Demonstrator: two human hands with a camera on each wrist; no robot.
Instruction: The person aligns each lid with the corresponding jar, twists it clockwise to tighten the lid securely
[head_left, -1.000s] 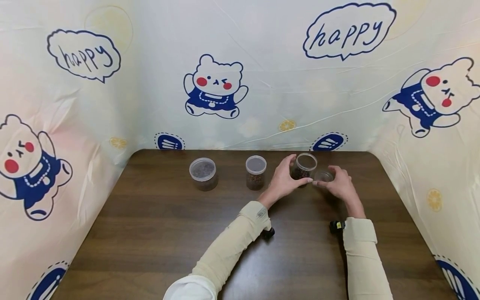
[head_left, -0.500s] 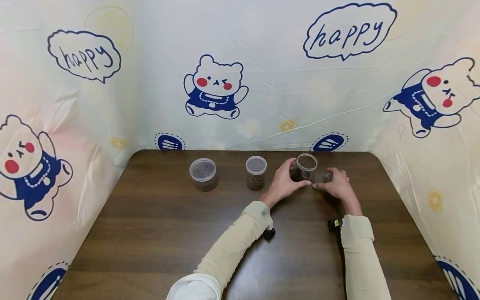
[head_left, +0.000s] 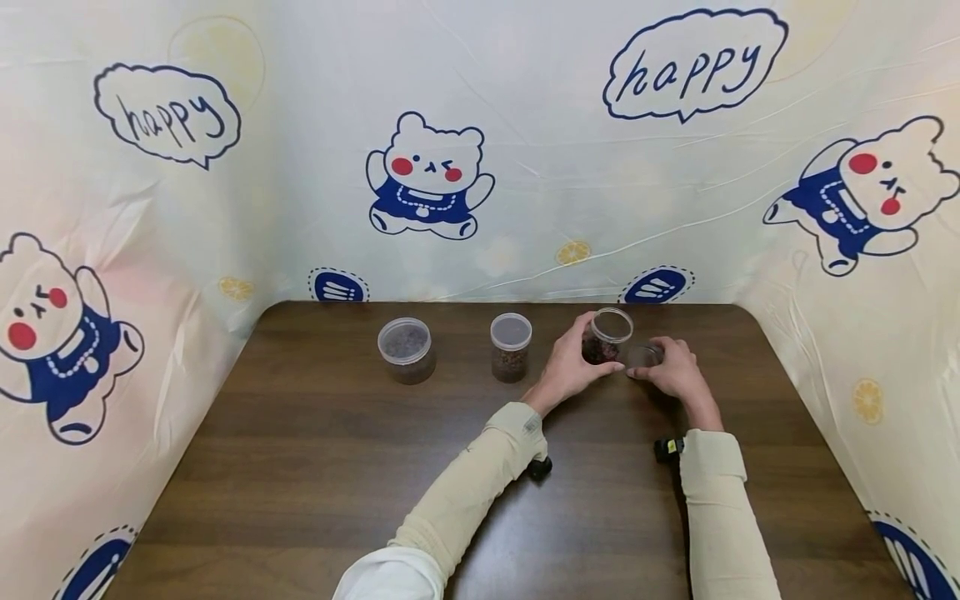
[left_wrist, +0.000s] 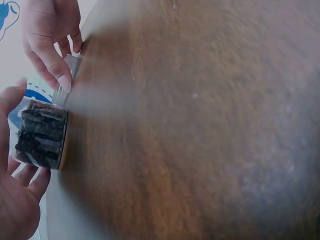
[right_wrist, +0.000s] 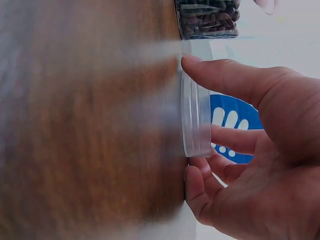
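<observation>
A clear jar (head_left: 606, 340) of dark reddish-brown pieces stands upright at the back right of the table, its round mouth uncovered. My left hand (head_left: 570, 362) holds it, thumb in front and fingers round the far side. Just right of the jar, a clear round lid (right_wrist: 196, 120) lies flat on the wood, and my right hand (head_left: 677, 371) grips it at the edge. The thumb is on the lid's side nearest the jar, with the fingers curled round the opposite side.
Two more lidded jars stand in the same row: a narrow jar (head_left: 511, 350) of brown bits and, farther left, a wide jar (head_left: 407, 354) with a frosted top. Behind the brown wooden table (head_left: 315, 467) hangs a printed cloth (head_left: 525, 167) with bears.
My right hand and the lid have shifted very slightly left, toward the jar. The left thumb has slid down a little; the jars stay in place.
</observation>
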